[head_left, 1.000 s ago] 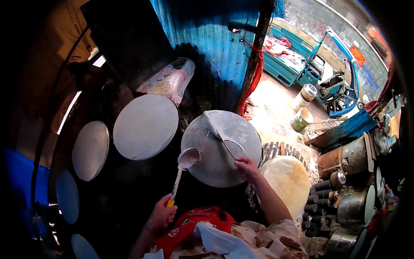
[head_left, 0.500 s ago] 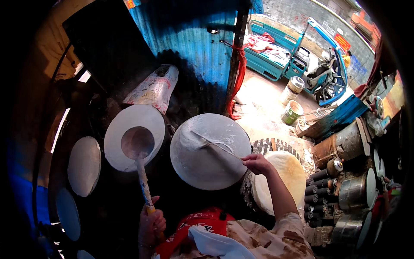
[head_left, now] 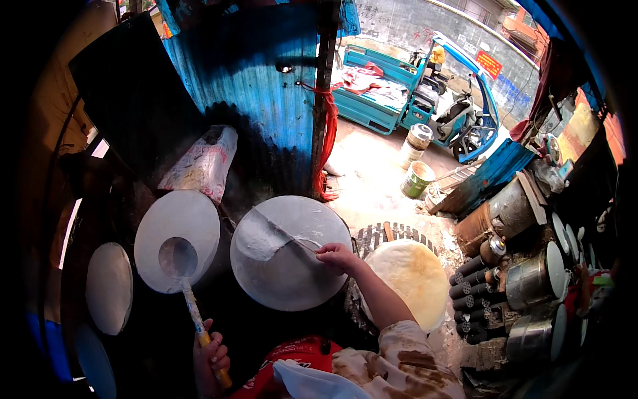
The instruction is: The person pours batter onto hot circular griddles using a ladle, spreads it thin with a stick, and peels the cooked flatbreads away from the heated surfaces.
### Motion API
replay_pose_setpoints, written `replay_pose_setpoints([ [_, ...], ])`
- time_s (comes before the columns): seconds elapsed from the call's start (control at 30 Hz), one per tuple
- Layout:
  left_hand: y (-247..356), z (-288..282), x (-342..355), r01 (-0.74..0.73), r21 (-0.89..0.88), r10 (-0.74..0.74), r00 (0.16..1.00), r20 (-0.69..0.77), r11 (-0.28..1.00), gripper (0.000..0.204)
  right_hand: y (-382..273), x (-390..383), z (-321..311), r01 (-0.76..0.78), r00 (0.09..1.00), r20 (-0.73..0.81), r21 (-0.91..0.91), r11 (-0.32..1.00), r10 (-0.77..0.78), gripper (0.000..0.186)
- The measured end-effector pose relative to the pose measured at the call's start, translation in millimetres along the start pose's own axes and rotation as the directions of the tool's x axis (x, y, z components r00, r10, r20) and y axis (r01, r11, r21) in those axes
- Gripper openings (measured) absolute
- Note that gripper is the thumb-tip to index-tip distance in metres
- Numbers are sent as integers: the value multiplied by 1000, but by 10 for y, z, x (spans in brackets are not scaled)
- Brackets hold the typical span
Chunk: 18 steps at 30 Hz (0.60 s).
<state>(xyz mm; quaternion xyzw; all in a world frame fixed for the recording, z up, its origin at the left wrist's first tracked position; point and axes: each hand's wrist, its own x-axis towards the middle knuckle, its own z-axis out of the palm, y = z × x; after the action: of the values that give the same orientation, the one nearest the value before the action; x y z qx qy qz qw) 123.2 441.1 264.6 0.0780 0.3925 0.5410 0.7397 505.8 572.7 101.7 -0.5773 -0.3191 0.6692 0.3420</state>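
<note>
My left hand [head_left: 211, 356] is closed around the yellow end of a ladle [head_left: 178, 257]. The ladle's round bowl hangs over the near part of a pale round griddle [head_left: 194, 211], and its handle is crusted with white. My right hand [head_left: 337, 258] grips the near end of a long thin spatula [head_left: 282, 231]. The spatula lies slantwise across a larger round griddle [head_left: 299, 282] in front of me. Against its left side is a broad white patch of batter [head_left: 259, 241], with thinner streaks to the right. Whether the ladle holds anything is unclear.
A pile of round flat pancakes [head_left: 411, 272] sits right of the larger griddle. Black coal briquettes [head_left: 468, 292] and metal pots [head_left: 526, 286] stand farther right. Behind the smaller griddle leans a crumpled sack [head_left: 203, 163]. Buckets [head_left: 417, 179] and a cargo tricycle [head_left: 379, 110] are outside.
The view has swung to the right. My right hand has moved inward over the larger griddle, and the white batter patch looks wider. The ladle bowl sits slightly nearer me.
</note>
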Motion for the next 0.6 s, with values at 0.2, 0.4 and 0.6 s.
replay_pose_setpoints([
  [0.2, 154, -391, -138, 9, 58, -16, 993, 121, 998, 52, -44, -392, -195, -148, 949, 266, -103, 984, 170, 19],
  [0.4, 119, -254, 54, 44, 63, -55, 982, 179, 997, 49, -84, -143, 102, -93, 969, 225, -48, 994, 102, 20],
  [0.6, 169, -413, -191, 49, 66, -58, 990, 131, 997, 51, 4, -303, -219, -116, 965, 227, -68, 991, 129, 20],
])
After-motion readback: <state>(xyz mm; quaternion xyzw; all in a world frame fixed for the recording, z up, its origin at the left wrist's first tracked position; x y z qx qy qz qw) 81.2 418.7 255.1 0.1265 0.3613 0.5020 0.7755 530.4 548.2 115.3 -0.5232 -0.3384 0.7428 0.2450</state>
